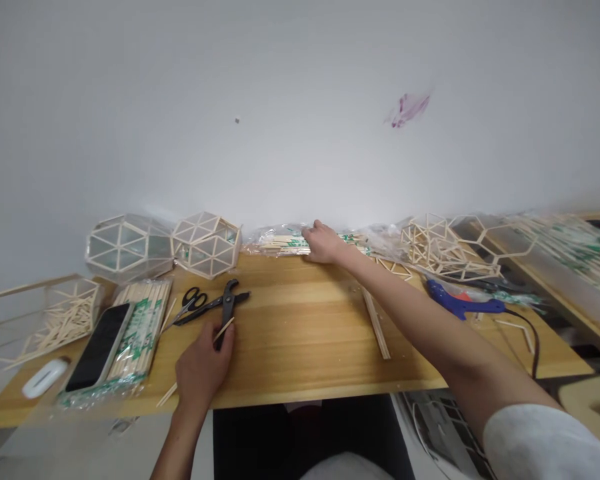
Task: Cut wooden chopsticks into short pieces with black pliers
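Note:
My left hand [203, 368] rests near the front of the wooden table [300, 333], its fingers closed on a short wooden stick [223, 329], right beside the black pliers [229, 301]. My right hand [323, 243] reaches far across to the wall and lies with its fingers curled on a clear plastic packet of wooden sticks [280, 243]. Black scissors [193, 301] lie just left of the pliers.
Two stick-built polyhedra [166, 245] stand at the back left, more lattice frames [445, 252] at the back right. A phone [99, 345] lies on a stick packet [139, 330]. A blue glue gun [463, 303] with cord lies right. Loose sticks [377, 323] lie mid-table.

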Tool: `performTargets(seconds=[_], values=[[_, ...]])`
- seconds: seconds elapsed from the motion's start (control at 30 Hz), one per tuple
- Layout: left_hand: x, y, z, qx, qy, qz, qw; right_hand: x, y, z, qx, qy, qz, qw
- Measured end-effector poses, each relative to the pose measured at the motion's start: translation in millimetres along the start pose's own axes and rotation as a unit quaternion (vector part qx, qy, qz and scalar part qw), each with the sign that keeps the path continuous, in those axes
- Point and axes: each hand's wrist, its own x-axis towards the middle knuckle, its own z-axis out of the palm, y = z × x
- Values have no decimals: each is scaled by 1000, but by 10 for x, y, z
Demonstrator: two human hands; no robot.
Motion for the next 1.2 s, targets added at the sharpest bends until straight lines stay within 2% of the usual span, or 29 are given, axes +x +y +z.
performTargets(seconds=[0.17,0.3,0.43,0.5,0.57,0.63,0.7,0.87,1.0,1.1,1.2], values=[[-17,16,-19,10,2,4,1000,-35,102,218,73,57,-22,995],[-13,11,0,19,9,4,1000,-158,85,175,110,107,-34,987],[-7,-1,6,16,5,7,1000,-429,-129,98,137,142,-13,980],[-9,-3,6,13,4,8,1000,-630,-300,114,173,133,-11,976],[-13,-2,10,14,8,8,1000,-840,-478,180,198,97,-18,975],[-18,1,18,16,16,9,1000,-1021,-630,285,196,54,-26,979],[-24,7,26,19,24,9,1000,-1142,-738,395,188,43,-31,981],[-37,23,26,27,53,9,998,-1225,-837,522,190,66,-8,980],[-66,-5,37,21,115,20,993,-1290,-865,499,184,61,9,981],[-137,-5,72,9,160,76,984,-1413,-853,479,181,65,23,981],[-249,121,109,-31,140,211,967,-1572,-770,466,212,81,66,972]])
